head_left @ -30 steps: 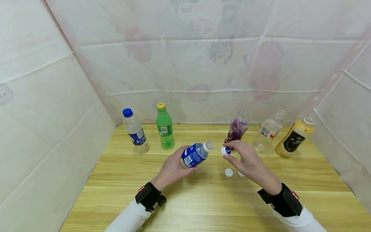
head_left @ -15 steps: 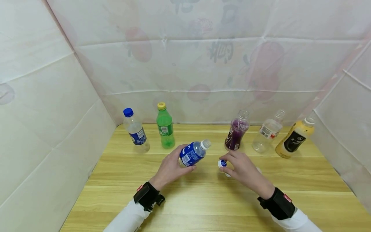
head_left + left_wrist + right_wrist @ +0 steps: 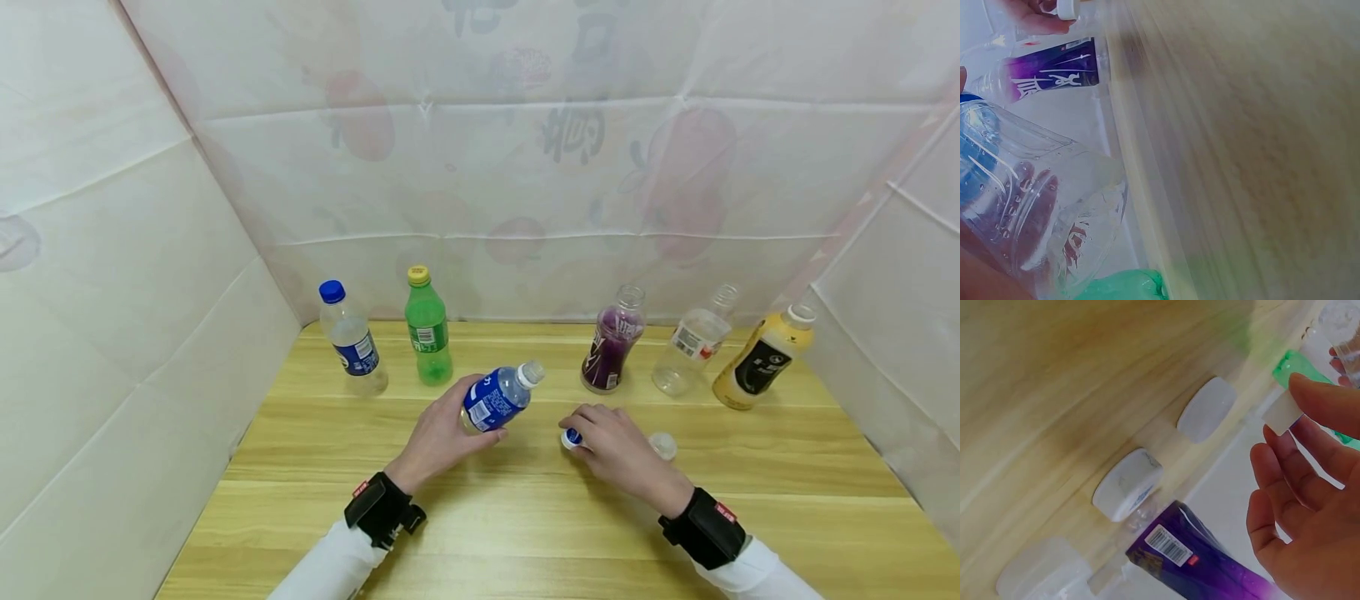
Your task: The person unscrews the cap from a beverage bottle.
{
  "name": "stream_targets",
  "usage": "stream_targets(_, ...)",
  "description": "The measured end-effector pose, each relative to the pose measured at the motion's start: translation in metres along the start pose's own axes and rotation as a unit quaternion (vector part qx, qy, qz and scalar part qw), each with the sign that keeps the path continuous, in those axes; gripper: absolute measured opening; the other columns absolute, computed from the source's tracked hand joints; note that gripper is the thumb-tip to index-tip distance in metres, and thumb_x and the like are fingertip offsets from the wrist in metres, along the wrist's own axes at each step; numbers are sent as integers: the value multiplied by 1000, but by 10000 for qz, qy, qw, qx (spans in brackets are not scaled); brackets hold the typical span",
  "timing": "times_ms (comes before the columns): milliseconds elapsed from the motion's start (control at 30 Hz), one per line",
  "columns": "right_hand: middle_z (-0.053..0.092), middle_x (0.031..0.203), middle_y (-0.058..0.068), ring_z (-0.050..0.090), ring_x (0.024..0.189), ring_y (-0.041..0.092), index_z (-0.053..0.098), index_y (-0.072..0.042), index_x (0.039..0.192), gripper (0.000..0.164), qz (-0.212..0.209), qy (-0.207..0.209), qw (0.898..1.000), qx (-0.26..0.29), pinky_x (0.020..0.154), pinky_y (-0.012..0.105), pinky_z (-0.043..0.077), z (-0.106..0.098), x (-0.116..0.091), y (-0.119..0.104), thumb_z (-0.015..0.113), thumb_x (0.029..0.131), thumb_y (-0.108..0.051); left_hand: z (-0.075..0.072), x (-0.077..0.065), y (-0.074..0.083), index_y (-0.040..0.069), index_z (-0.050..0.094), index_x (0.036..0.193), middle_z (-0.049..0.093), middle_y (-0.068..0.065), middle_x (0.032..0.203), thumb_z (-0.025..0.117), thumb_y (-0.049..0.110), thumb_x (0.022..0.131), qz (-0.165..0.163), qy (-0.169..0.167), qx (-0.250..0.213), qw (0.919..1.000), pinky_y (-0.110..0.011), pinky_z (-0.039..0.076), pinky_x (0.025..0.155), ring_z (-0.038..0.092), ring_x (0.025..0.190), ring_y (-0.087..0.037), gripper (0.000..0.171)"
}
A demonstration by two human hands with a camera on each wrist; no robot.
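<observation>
My left hand grips a blue-labelled clear plastic bottle. It tilts to the right, with no cap on its mouth. In the left wrist view the bottle's clear base fills the lower left. My right hand pinches a white bottle cap with a blue top between thumb and fingers, low over the table. The right wrist view shows that cap apart from the tabletop. Beside it lie two white caps and a translucent cap; the head view hides the white ones behind my right hand.
At the back left stand a blue-capped bottle and a green bottle. Toward the right are an uncapped purple bottle, an uncapped clear bottle and a yellow bottle. White sheeting encloses the wooden table.
My right hand has come down and slightly left with the cap, toward the tabletop, covering the white caps and uncovering the translucent one. My left hand and its bottle have shifted slightly left.
</observation>
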State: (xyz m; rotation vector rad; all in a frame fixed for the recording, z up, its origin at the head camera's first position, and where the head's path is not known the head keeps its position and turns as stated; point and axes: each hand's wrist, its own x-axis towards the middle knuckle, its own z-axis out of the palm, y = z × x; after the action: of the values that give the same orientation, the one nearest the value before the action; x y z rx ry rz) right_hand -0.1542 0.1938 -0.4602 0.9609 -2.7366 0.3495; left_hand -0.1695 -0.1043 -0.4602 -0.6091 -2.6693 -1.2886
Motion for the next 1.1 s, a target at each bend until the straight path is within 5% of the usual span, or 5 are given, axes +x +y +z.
stream_targets(400, 69, 108, 3, 63, 100, 23, 74, -11, 112, 33, 158, -486, 9986, 103, 81, 42, 49, 6, 2, -1, 88, 83, -17, 1, 0, 1, 15, 50, 148, 62, -10, 139, 89, 42, 80, 12, -24, 42, 10000, -54, 52, 100, 62, 123, -30, 84)
stream_targets(1100, 68, 100, 0, 61, 95, 23, 74, -16, 104, 29, 137, -625, 9979, -57, 82, 48, 49, 18, 8, 1, 88, 83, -28, 2, -1, 2, 15, 49, 148, 62, -10, 139, 90, 38, 80, -80, -64, 11, 9999, -54, 51, 101, 61, 125, -30, 82)
